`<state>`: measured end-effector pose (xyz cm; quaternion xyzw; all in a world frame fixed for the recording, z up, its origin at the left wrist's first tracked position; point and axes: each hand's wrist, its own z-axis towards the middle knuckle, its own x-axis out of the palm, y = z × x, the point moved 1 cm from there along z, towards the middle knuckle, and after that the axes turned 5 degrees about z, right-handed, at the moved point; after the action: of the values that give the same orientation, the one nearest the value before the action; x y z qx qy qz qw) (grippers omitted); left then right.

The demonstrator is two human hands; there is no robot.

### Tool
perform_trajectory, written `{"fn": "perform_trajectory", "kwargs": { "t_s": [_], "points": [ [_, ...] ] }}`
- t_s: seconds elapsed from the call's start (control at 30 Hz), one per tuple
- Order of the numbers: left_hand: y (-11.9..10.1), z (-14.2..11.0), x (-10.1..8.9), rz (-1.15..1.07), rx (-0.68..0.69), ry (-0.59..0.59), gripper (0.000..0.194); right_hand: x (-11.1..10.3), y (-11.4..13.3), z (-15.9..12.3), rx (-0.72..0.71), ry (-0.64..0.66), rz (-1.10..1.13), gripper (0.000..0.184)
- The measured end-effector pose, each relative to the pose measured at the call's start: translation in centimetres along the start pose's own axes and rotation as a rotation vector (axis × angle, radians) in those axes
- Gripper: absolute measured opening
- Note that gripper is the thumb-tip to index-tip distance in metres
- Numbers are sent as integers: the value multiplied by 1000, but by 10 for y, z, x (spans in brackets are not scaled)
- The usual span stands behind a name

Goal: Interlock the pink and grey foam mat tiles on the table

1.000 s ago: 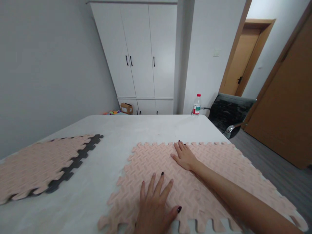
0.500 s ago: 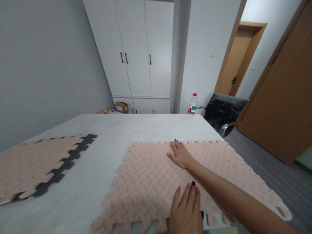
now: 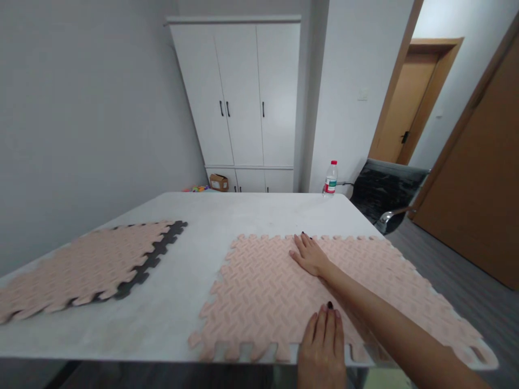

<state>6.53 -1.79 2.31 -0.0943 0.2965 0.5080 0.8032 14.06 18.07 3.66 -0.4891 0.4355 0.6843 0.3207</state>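
Observation:
A pink foam mat (image 3: 259, 292) with a raised tread pattern and jigsaw-toothed edges lies flat on the white table (image 3: 211, 210). My right hand (image 3: 310, 256) rests palm down near its far edge, fingers stretched out and open. At the near edge, my left hand (image 3: 322, 343) lies flat on the mat, fingers straight and close together, holding nothing. My right forearm crosses over the mat's right part and hides some of it, including whether a seam runs there.
To the left, another pink foam mat (image 3: 97, 262) lies over a dark grey one (image 3: 152, 259). A red-capped bottle (image 3: 331, 178) stands at the far right table corner, beside a black chair (image 3: 385, 189). A cardboard box (image 3: 219, 182) and white cabinets (image 3: 243, 92) are beyond.
The view has tilted and shifted, so the table's near edge now shows along the bottom. Both hands stay on the mat; the left hand's fingers are closer together.

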Motion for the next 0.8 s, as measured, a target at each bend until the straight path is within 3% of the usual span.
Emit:
{"fn": "perform_trajectory", "kwargs": {
  "t_s": [0.13,0.27,0.37,0.5,0.57,0.63,0.7,0.8],
  "points": [
    [3,-7,2,-81,-6,-167,35,2,1,-2,53,-70,-50,75],
    [4,-10,4,-57,45,-157,33,4,0,-2,58,-23,-58,77],
    [4,-12,2,-76,68,-55,41,4,-1,-1,65,5,-53,77],
    [22,-4,-26,-248,182,259,64,4,-1,-3,53,-3,-36,76],
    [52,5,-51,-338,158,433,66,4,-1,-4,44,-19,-26,76],
    [102,12,-75,-294,-78,538,56,5,-1,-5,42,-38,-17,75],
    [167,13,-95,-158,-326,542,42,5,-1,-5,39,-55,-6,73],
    [275,-7,-114,222,-750,583,40,6,-2,-4,38,-63,9,71]
  ]
}}
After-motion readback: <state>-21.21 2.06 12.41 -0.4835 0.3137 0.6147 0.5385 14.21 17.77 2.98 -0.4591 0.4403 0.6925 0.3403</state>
